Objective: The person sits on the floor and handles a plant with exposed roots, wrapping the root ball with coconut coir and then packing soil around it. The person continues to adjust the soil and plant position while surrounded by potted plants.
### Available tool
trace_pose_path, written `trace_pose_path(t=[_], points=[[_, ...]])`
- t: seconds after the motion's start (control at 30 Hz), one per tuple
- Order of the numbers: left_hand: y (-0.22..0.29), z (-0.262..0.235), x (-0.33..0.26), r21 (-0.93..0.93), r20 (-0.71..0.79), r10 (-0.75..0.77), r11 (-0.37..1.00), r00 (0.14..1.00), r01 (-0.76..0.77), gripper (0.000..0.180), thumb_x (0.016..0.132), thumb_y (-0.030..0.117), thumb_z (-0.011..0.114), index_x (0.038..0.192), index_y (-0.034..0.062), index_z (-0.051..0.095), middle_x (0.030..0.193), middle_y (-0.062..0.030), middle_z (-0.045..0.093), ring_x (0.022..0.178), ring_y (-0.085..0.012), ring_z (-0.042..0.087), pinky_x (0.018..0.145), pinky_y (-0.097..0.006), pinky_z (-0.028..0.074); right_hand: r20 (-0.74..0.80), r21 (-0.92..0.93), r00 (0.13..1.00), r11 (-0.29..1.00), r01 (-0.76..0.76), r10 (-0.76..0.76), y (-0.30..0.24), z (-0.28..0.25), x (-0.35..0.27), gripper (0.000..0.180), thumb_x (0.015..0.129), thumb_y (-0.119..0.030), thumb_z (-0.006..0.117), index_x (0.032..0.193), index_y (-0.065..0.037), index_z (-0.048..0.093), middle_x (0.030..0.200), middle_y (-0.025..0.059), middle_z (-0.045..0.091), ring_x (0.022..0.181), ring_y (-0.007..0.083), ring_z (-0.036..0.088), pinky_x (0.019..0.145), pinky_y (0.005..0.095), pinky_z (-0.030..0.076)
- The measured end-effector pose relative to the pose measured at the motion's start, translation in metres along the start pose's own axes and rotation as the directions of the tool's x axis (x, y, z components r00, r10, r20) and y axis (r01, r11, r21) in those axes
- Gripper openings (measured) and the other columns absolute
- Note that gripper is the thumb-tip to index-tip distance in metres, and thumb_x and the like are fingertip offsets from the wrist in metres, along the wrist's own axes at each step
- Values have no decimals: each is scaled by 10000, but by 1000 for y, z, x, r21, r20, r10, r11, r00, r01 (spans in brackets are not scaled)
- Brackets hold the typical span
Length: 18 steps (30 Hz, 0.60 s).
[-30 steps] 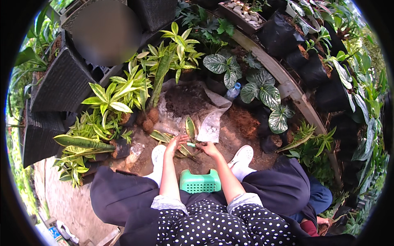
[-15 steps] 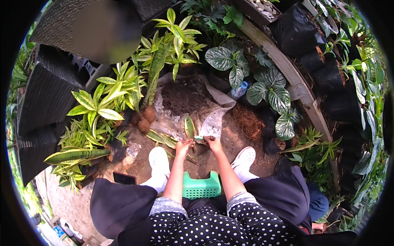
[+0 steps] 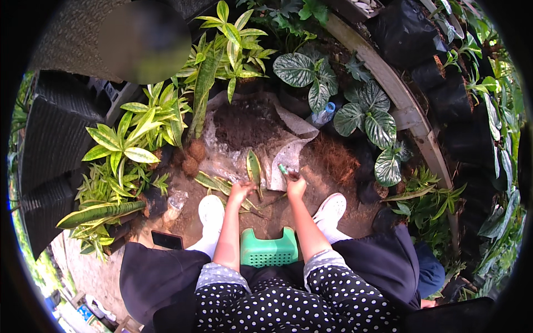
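a long, narrow plant leaf (image 3: 254, 169), green with yellowish edges, stands nearly upright from the ground just ahead of the person. its long axis runs away from the person toward the soil heap, with the pointed tip at the far end and the base down by the fingers. the left hand (image 3: 240, 192) is closed around the base of this leaf, fingers curled narrow. just to its right, the right hand (image 3: 295, 186) is closed on a small green-handled tool (image 3: 283, 169), whose handle end points up and slightly left, away from the person; the working end is hidden by the fingers.

more cut leaves (image 3: 214, 182) lie flat on the dirt to the left of the held leaf, their long axes slanting from upper left to lower right. beyond the hands a mound of dark soil (image 3: 244, 125) sits on a crumpled clear plastic sheet (image 3: 288, 158). a clump of brown fibre (image 3: 336, 158) lies to the right of the sheet.

both forearms pass over a low green plastic stool (image 3: 268, 252), and a white shoe (image 3: 211, 213) rests on either side of it. a dark phone (image 3: 166, 240) lies on the ground at the left. potted variegated plants (image 3: 133, 133) crowd the left side, and broad silver-veined leaves (image 3: 366, 114) stand to the right.
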<state>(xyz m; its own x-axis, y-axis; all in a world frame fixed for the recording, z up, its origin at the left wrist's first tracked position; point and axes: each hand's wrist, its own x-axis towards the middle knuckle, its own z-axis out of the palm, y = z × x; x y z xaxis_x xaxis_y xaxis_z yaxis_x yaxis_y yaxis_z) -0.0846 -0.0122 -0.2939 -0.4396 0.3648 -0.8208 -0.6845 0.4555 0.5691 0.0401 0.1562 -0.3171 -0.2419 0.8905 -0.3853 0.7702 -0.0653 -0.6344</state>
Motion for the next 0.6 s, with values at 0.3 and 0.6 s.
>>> trace_pose_path(t=[0.3, 0.6], points=[[16, -44, 10, 7, -230, 228, 973, 946, -232, 196, 795, 99, 651, 953, 1, 591, 803, -17, 616, 742, -97, 547, 709, -221, 428, 675, -252, 453, 394, 884, -583, -48, -34, -52, 220, 817, -307, 584, 889, -99, 579, 943, 86, 557, 918, 257, 548, 741, 389, 458], [15, -46, -7, 4, -215, 231, 972, 949, -236, 253, 789, 120, 657, 995, -7, 583, 863, -43, 616, 785, -119, 549, 725, -239, 431, 883, -272, 306, 143, 952, -356, -18, -17, -107, 284, 715, -241, 659, 932, -69, 597, 1083, 115, 519, 1111, 296, 458, 918, 529, 364]])
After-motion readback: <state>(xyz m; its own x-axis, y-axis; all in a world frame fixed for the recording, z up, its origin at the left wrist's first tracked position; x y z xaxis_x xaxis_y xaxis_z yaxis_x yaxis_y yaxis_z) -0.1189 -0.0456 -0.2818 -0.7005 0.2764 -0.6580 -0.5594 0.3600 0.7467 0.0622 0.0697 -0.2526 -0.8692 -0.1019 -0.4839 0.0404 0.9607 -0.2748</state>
